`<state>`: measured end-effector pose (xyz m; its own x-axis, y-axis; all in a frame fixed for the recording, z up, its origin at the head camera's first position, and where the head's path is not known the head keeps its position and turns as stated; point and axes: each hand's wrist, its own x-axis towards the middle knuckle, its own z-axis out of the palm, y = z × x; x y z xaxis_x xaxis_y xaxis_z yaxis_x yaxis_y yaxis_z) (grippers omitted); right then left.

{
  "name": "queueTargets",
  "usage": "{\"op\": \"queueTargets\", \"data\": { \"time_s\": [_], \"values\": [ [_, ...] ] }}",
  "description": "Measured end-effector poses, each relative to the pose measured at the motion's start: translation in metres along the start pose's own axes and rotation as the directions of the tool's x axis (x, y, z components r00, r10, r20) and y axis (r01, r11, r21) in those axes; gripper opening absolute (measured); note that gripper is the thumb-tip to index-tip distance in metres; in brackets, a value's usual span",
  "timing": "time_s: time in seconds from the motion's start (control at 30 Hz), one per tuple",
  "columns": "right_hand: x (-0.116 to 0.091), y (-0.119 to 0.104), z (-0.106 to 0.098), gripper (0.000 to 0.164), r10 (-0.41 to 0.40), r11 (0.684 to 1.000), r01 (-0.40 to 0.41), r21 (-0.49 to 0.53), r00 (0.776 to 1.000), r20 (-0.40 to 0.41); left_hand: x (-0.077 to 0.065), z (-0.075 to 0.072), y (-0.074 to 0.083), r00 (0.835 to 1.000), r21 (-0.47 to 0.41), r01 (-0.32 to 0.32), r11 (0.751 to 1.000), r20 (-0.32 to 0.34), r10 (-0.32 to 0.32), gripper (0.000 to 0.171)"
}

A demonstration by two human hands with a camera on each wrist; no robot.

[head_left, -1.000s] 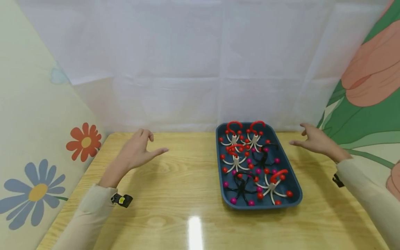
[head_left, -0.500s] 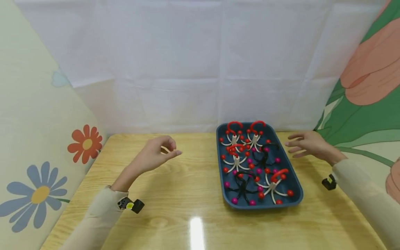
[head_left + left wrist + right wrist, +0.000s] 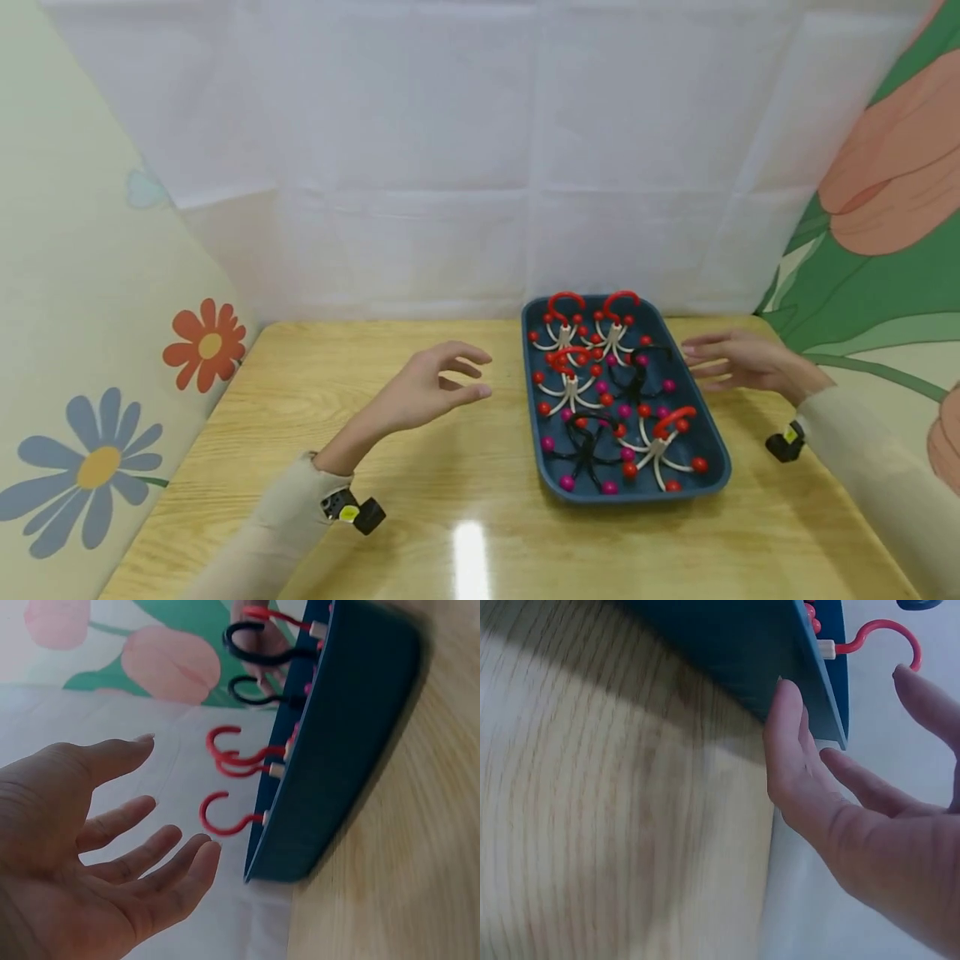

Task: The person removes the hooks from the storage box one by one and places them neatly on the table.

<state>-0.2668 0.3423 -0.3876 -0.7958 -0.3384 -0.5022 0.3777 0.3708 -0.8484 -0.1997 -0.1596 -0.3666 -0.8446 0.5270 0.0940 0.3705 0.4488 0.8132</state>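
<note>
A dark blue rectangular tray (image 3: 542, 467) stands on the table, right of the middle. In it lie several small hook racks: white ones with red hooks and red ball tips, such as the white hook rack (image 3: 656, 450), and black ones with magenta ball tips, such as the black hook rack (image 3: 585, 450). My left hand (image 3: 423, 387) is held in the air left of the tray, fingers spread and nothing in it. At the tray's right side is my right hand (image 3: 738, 362), its fingertips right at the tray wall (image 3: 735, 652) and its fingers fairly straight.
The wooden table (image 3: 420, 517) runs up to a white cloth backdrop (image 3: 405, 167). A flower-painted wall (image 3: 97, 250) bounds the left side, and a tulip-painted wall (image 3: 892, 183) the right. Each wrist wears a small black camera, such as the left wrist camera (image 3: 352, 510).
My left hand has moved right across the table toward the tray. My right hand has come slightly left and down to the tray's right edge. The tray has hardly moved.
</note>
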Motion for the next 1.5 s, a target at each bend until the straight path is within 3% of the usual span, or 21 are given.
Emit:
{"op": "queueTargets", "data": {
  "time_s": [0.13, 0.53, 0.9, 1.13, 1.3, 1.5],
  "values": [
    [0.003, 0.001, 0.003, 0.071, 0.008, 0.999, -0.008, 0.041, 1.000, 0.007, 0.006, 0.014, 0.009, 1.000, -0.067, 0.006, 0.998, 0.019, -0.005, 0.045],
    [0.012, 0.002, 0.006, 0.069, 0.031, 0.995, -0.029, 0.100, 0.999, -0.014, 0.015, 0.049, 0.026, 0.997, -0.159, 0.012, 0.987, 0.075, 0.000, 0.041],
    [0.017, 0.006, 0.004, 0.066, 0.027, 0.992, -0.026, 0.123, 1.000, -0.005, 0.025, 0.072, 0.043, 0.996, -0.115, -0.037, 0.993, 0.078, 0.046, 0.036],
    [0.022, 0.009, 0.006, 0.074, 0.026, 0.990, -0.025, 0.136, 1.000, -0.009, 0.028, 0.088, 0.042, 0.996, -0.156, -0.032, 0.987, 0.076, 0.045, 0.043],
    [0.021, 0.010, 0.008, 0.066, 0.020, 0.980, -0.020, 0.197, 1.000, 0.001, 0.027, 0.095, 0.041, 0.996, -0.164, -0.044, 0.985, 0.075, 0.057, 0.042],
    [0.021, 0.011, 0.008, 0.041, 0.018, 0.972, -0.017, 0.233, 1.000, -0.001, 0.027, 0.102, 0.039, 0.996, -0.155, -0.051, 0.987, 0.064, 0.061, 0.039]
  ]
}}
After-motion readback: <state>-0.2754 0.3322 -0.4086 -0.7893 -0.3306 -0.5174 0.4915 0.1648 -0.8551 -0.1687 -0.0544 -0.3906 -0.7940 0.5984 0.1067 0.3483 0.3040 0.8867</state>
